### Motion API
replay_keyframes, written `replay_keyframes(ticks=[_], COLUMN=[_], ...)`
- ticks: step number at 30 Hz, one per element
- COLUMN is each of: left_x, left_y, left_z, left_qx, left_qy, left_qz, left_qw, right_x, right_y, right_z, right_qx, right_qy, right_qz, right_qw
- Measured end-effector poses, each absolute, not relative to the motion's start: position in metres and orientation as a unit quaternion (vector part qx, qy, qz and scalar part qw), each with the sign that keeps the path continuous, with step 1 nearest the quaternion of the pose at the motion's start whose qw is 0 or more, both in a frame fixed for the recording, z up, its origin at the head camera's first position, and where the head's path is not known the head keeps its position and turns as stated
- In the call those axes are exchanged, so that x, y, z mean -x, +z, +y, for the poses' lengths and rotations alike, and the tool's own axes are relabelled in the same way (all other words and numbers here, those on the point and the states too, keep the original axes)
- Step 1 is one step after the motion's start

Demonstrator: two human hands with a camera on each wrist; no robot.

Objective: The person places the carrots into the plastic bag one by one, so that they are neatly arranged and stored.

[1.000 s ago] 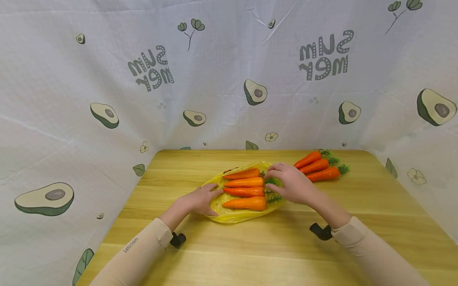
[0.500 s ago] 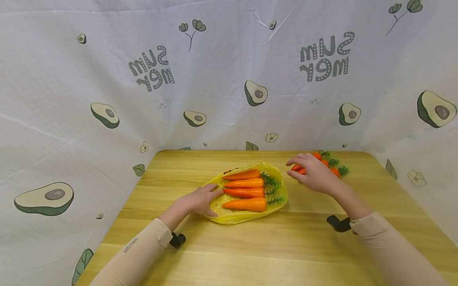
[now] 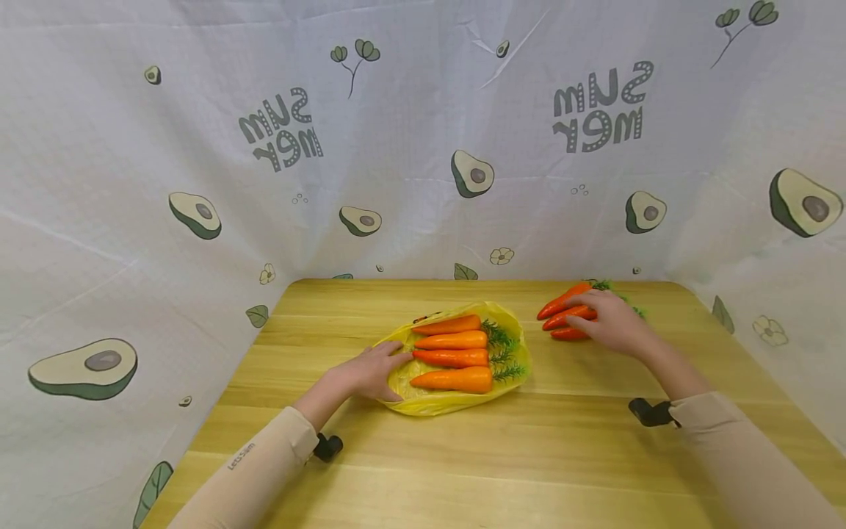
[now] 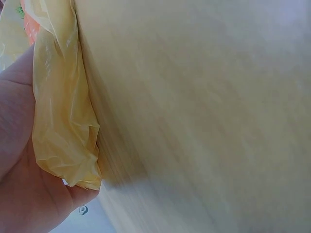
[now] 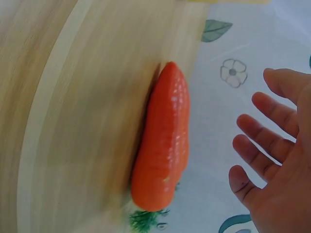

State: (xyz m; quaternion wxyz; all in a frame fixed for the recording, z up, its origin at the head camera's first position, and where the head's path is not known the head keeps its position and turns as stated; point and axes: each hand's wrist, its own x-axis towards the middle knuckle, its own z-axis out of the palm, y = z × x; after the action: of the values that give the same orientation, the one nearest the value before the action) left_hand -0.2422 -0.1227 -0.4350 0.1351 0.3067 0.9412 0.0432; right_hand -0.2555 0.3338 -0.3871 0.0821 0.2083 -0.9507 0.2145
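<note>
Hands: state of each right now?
Left hand: open, touching the yellow bag.
Right hand: open, holding nothing, fingers by the loose carrots.

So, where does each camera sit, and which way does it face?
Head: worn there, facing forward and down at bagged carrots; arms, left grip, right grip show.
Left wrist: worn there, facing yellow plastic bag; left grip shows.
Right wrist: worn there, facing a loose carrot; right grip shows.
Head and left wrist share the bag.

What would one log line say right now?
left hand: touching yellow bag | right hand: above three loose carrots on table, holding none | bag: four bagged carrots inside
</note>
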Motion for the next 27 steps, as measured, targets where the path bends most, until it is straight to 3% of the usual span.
replay_keyframes(ticks=[27], left_x=[0.244], left_y=[-0.437], left_z=[-0.123], left_qx=[-0.306], left_qy=[0.044], left_qz=[0.942], left_qw=[0.13], right_x=[0.262], right_y=[-0.401], right_z=[0.379], right_qx=[-0.152], right_qy=[0.219], right_qz=[-0.963], right_qw=[0.028])
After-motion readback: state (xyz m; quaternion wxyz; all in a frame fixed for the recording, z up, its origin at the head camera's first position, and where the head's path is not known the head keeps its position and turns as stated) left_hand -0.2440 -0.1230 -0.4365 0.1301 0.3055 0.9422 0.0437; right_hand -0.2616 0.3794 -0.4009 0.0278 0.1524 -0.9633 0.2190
